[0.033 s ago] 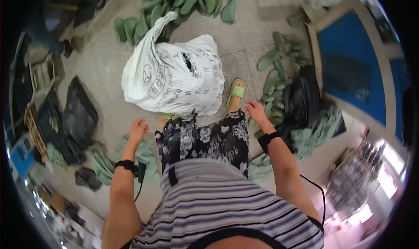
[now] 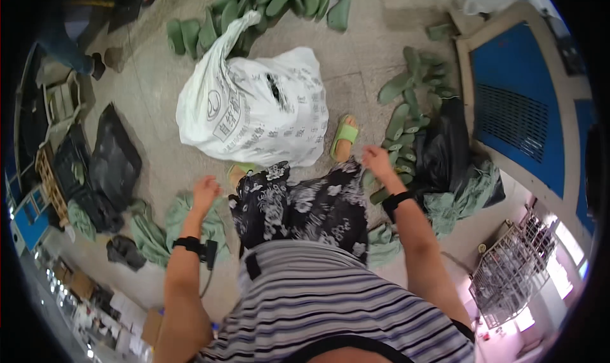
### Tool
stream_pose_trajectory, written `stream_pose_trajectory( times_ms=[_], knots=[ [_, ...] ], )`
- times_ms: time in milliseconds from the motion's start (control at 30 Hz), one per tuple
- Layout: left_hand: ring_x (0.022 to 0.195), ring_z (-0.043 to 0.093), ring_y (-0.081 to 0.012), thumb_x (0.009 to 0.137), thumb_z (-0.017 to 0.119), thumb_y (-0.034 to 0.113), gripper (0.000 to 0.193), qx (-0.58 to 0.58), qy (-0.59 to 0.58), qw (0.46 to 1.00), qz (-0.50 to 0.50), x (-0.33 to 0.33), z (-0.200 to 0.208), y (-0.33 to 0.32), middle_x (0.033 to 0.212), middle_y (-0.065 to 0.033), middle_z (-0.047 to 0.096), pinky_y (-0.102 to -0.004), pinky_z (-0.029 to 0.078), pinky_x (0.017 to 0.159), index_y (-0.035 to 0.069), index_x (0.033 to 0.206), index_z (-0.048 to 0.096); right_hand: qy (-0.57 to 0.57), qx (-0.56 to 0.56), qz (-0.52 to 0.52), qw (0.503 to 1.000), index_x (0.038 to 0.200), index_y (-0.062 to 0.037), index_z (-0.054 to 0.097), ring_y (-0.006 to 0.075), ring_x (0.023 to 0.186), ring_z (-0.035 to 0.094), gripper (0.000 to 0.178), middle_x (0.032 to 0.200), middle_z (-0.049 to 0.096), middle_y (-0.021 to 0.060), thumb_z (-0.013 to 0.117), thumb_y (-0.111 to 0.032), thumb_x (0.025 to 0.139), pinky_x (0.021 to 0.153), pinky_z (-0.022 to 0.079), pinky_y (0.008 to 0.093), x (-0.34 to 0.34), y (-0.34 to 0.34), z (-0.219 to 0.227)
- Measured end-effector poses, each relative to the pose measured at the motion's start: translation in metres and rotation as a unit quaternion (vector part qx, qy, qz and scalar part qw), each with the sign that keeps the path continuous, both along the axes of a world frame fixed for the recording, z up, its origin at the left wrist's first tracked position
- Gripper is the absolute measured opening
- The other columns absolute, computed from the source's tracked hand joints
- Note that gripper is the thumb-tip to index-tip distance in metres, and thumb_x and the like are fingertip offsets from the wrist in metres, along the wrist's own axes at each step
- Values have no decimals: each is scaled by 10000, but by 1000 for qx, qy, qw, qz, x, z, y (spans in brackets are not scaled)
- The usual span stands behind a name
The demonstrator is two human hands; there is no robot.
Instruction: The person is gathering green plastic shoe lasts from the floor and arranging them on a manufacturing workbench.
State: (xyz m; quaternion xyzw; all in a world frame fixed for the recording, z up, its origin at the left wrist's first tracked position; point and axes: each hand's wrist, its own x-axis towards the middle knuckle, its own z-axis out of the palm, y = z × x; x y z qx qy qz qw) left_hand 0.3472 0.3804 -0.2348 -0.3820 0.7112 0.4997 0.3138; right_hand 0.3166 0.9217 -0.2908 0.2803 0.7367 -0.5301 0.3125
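Position: the person stands over a full white sack (image 2: 254,109) that rests on the concrete floor (image 2: 375,64), directly ahead of a foot in a green sandal (image 2: 344,136).

Left hand (image 2: 206,190): empty, fingers loosely spread, hanging beside the dark floral skirt (image 2: 305,204) and above a heap of green cloth (image 2: 184,220). It touches nothing visible.

Right hand (image 2: 377,160): empty, fingers loosely curled and half open, near the skirt's edge and just short of the green shoe soles (image 2: 406,109) scattered beside a black bag (image 2: 445,153). Both wrists carry a black band.

Sack: it is bulging, with its twisted neck (image 2: 225,35) pointing away from the person toward another pile of green soles (image 2: 267,0). Both hands are well apart from it.

Judgement on handling: the sack looks heavy and soft-sided, so 1 hand would be best placed on the gathered neck and the other low on the body, with knees bent and feet set either side. Loose soles and cloth lie close to both feet and pose a slip hazard; footing should be checked before any lift or drag.

Surroundings: black bags (image 2: 111,166) and crates (image 2: 51,172) lie to the left, a wire rack (image 2: 515,267) at lower right.
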Motion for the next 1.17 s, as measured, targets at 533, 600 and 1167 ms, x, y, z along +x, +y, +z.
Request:
stream_pose_trajectory(
  times_ms=[533,600,1167],
  knots=[
    [773,627,-167,826,558,157,389,114,-40,952,281,95,-110,146,913,-108,639,-282,501,669,-12,1172,498,67,220,563,794,927,16,558,374,762,588,237,799,613,211,474,-199,872,675,451,407,-172,48,-56],
    [754,624,-170,839,545,189,372,98,-38,923,369,126,-155,147,909,-103,639,-275,498,669,-6,1153,511,108,231,603,756,887,1,559,449,850,545,255,887,577,282,433,-219,865,733,442,491,-213,-8,-95],
    [1229,384,-235,924,466,347,523,182,27,554,812,189,-455,198,1354,-66,390,-391,343,993,125,1372,313,-6,42,587,808,1192,-10,548,193,1001,528,530,1127,599,93,393,-427,904,881,374,299,-379,-281,-388]
  ],
)
